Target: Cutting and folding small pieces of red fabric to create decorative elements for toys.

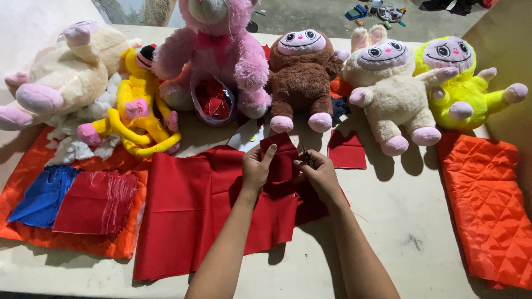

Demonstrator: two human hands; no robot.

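Here, hands pinching soft red cloth, perhaps scissors

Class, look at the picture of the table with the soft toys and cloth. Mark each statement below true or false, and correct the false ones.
1. Both hands, the left hand and the right hand, hold a small red cloth piece. True.
2. The brown plush toy lies flat on the floor. False: it sits on the table.
3. A blue cloth lies at the table's left. True.
4. The quilted orange fabric is on the left. False: it lies at the right.
5. The yellow-green plush toy sits at the far right. True.
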